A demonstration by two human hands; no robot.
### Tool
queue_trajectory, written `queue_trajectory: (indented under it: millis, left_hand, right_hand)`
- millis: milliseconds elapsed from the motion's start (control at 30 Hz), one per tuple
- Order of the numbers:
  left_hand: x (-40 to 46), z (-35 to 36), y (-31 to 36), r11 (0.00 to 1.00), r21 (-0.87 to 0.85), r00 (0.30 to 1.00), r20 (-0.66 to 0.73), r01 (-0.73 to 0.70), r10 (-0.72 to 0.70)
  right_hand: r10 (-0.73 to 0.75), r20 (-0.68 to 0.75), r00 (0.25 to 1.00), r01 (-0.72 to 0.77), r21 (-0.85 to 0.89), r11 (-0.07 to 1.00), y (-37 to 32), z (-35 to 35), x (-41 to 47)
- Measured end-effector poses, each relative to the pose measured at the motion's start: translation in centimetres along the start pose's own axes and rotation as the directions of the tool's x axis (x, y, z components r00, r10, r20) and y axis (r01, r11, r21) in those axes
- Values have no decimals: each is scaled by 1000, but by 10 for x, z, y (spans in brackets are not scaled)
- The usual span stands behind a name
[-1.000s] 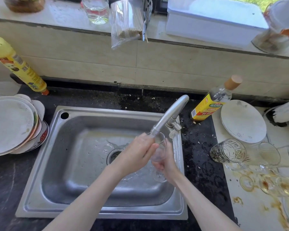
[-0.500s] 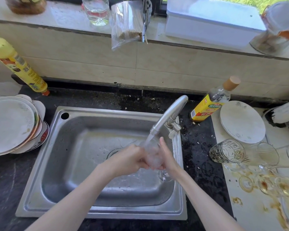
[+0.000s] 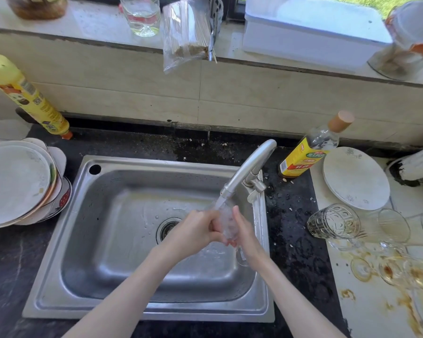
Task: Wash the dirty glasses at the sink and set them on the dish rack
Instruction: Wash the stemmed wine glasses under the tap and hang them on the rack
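A clear stemmed glass [image 3: 226,222] is held over the steel sink [image 3: 122,240], right under the running tap [image 3: 248,170]. My left hand [image 3: 195,231] wraps round its bowl from the left. My right hand [image 3: 246,234] holds it from the right, and the glass's foot shows below that hand. Water runs over the glass. To the right, a patterned tumbler [image 3: 333,222] lies on its side on a stained white board [image 3: 376,301], with several other dirty glasses [image 3: 393,225] lying beside it.
A stack of plates [image 3: 17,184] stands left of the sink. A yellow bottle [image 3: 28,98] leans at the back left, an oil bottle [image 3: 310,148] and a white plate [image 3: 355,178] are at the right. Jars and a white box sit on the ledge.
Both hands have dropped a little below the spout and closed round the glass, and the glass has tipped so water runs over its bowl.
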State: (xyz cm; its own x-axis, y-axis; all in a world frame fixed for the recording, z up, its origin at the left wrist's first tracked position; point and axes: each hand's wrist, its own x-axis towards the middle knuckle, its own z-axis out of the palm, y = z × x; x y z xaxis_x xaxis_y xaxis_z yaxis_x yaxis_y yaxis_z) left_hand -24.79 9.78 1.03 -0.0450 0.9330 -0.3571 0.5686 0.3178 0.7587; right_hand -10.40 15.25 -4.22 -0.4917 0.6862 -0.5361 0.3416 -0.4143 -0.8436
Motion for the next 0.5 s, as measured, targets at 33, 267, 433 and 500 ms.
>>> queue_trajectory:
  millis: [33, 267, 433, 500]
  left_hand:
    - [-1, 1, 1, 1000, -13, 1000, -19, 5, -6]
    - [2, -12, -3, 968, 200, 934, 349, -151, 74]
    - [2, -3, 0, 990, 135, 999, 2, -33, 33]
    - [-1, -2, -3, 986, 133, 994, 55, -101, 95]
  right_hand:
    - [-39, -43, 998, 40, 22, 999, 2, 3, 1]
    - [129, 229, 965, -156, 103, 982, -19, 3, 1]
    - [-82, 24, 996, 82, 31, 996, -4, 13, 1]
    - [-96, -29, 995, 97, 17, 995, -6, 14, 3]
